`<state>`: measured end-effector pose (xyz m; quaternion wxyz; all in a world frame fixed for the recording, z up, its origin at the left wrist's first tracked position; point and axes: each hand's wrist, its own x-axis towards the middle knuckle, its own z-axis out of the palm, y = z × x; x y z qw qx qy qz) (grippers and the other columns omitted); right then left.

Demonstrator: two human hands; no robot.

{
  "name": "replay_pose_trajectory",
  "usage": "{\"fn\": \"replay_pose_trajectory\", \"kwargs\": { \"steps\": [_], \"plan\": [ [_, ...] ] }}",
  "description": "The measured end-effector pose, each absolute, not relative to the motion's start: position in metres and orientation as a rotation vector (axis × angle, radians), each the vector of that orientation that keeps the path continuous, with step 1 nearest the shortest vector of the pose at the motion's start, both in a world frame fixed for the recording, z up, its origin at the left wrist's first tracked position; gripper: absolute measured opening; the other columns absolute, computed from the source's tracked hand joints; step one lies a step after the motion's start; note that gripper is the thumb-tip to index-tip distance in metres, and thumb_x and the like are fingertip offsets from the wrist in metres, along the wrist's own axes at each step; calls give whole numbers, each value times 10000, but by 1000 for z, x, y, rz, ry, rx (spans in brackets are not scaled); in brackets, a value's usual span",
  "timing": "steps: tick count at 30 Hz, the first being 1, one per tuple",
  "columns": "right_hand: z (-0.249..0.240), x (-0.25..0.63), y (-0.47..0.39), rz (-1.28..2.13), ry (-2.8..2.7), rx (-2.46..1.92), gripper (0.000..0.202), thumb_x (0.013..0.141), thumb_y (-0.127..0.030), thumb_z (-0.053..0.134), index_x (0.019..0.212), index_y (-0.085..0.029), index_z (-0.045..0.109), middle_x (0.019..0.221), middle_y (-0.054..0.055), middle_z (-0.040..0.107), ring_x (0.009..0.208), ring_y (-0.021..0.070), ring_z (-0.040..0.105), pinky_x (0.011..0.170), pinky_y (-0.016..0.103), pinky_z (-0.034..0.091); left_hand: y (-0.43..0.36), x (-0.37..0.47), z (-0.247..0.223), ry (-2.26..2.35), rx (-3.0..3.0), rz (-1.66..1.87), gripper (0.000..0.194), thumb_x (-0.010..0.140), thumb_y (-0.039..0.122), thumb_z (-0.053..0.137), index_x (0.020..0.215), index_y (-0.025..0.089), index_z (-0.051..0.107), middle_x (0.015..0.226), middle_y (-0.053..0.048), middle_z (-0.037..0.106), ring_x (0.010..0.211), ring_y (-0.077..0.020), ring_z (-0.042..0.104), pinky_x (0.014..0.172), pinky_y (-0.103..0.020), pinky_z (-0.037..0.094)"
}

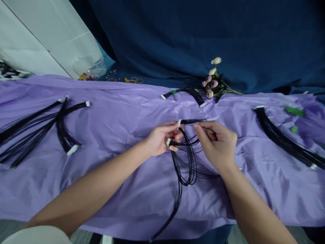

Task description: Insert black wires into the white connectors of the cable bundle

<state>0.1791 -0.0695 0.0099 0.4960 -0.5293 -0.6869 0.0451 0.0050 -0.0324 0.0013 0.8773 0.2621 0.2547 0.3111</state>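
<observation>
My left hand (164, 138) is closed around the connector end of a black wire harness (189, 166). One white connector (179, 124) shows at its fingertips, and a second white connector (168, 142) sits lower in the same hand. Just to the right, my right hand (217, 144) pinches thin black wires of this harness between thumb and forefinger. Loops of wire hang below both hands, and one tail runs down toward the table's front edge. The far ends of some wires pass behind my right wrist.
Black wire bundles with white connectors lie at left (61, 118), right (276, 132) and back (190, 91) on the purple sheet (114, 128). Artificial flowers (212, 81), yellow rubber bands (134, 80) and a clear plastic container (90, 66) are along the back. A blue curtain (203, 34) hangs behind.
</observation>
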Motion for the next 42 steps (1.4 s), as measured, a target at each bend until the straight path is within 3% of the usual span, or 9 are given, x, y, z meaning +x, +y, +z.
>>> {"fn": "replay_pose_trajectory", "kwargs": {
  "steps": [14, 21, 34, 42],
  "plan": [
    [9, 177, -69, 1, -1757, -1232, 121, 838, -243, 629, 806, -130, 657, 496, -81, 306, 444, 49, 322, 470, 198, 293, -33, 6, 3, 553, 588, 669, 136, 835, 246, 519, 787, 144, 595, 557, 5, 428, 469, -80, 377, 356, -147, 326],
    [5, 175, -67, -100, -1816, -1172, 89, 856, -224, 611, 837, -146, 650, 549, -35, 509, 470, 62, 417, 471, 208, 317, -32, 7, 0, 573, 623, 689, 118, 828, 241, 534, 796, 141, 587, 553, 10, 417, 461, -83, 387, 339, -148, 321],
    [1, 173, -65, -91, -1879, -1129, 76, 865, -206, 598, 858, -157, 656, 665, 10, 633, 560, 93, 546, 525, 212, 397, -35, 10, -1, 584, 658, 714, 114, 800, 256, 590, 762, 153, 563, 573, 3, 457, 495, -88, 393, 347, -149, 321],
    [10, 178, -65, -7, -1830, -1223, 132, 836, -273, 634, 894, -157, 658, 590, -29, 487, 498, 86, 446, 515, 226, 405, -33, 9, 1, 589, 554, 723, 90, 810, 229, 570, 793, 140, 569, 596, 9, 447, 476, -80, 409, 351, -156, 320]
  ]
}}
